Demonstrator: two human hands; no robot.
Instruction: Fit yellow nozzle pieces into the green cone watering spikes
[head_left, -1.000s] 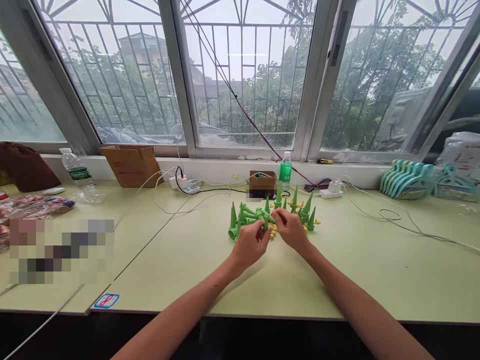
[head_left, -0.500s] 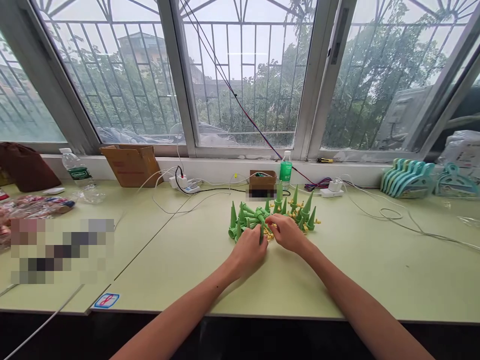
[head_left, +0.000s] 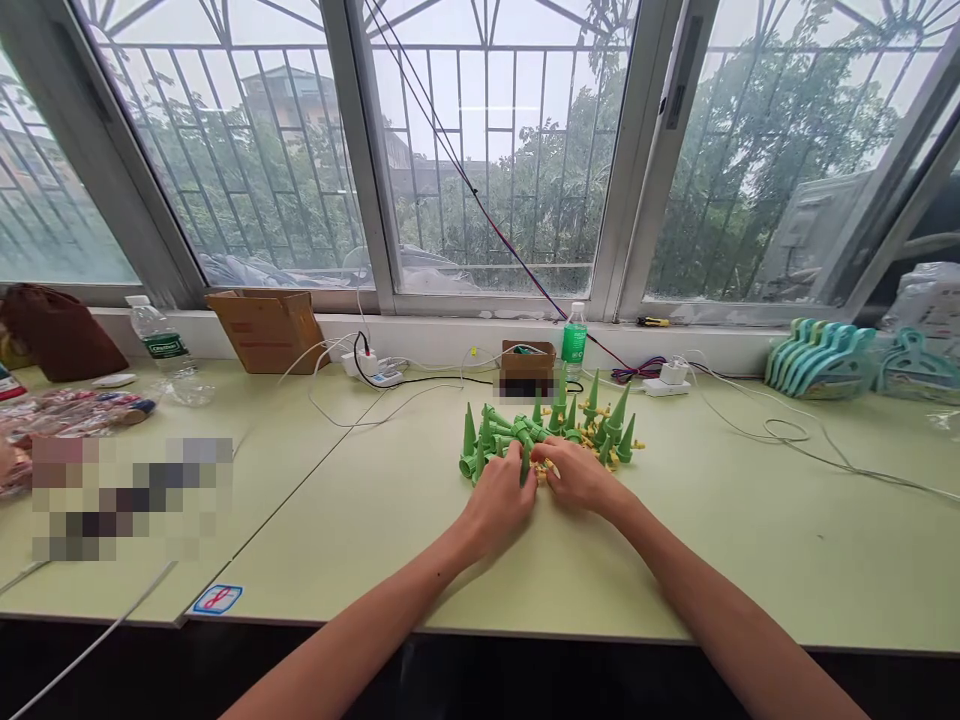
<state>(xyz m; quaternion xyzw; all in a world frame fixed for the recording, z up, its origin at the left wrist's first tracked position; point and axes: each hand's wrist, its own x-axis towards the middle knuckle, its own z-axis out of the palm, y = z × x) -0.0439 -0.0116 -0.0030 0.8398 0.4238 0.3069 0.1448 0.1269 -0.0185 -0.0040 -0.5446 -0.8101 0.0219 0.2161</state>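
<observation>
My left hand (head_left: 499, 495) is closed around a green plant watering spike (head_left: 525, 462), its pointed end up. Close beside it, my right hand (head_left: 581, 473) has its fingers curled together at the small yellow valves (head_left: 541, 468) by the left fingertips; whether a valve is pinched there is hidden. Behind both hands lies a cluster of green watering spikes. Some lie on their sides, like the spike (head_left: 495, 415) at the left; others stand upright with yellow valves on them, such as the spike (head_left: 616, 410) at the right.
Behind the spikes stand a small cardboard box (head_left: 525, 368) and a green-labelled bottle (head_left: 574, 338). Power strips and cables (head_left: 637, 370) run along the window sill. Blue hangers (head_left: 821, 360) stand far right. A larger carton (head_left: 264, 332) and a clear bottle (head_left: 161, 345) are left.
My right hand has lowered slightly, its fingers moving from above down to the yellow valves beside my left hand. The left hand keeps its hold on the spike.
</observation>
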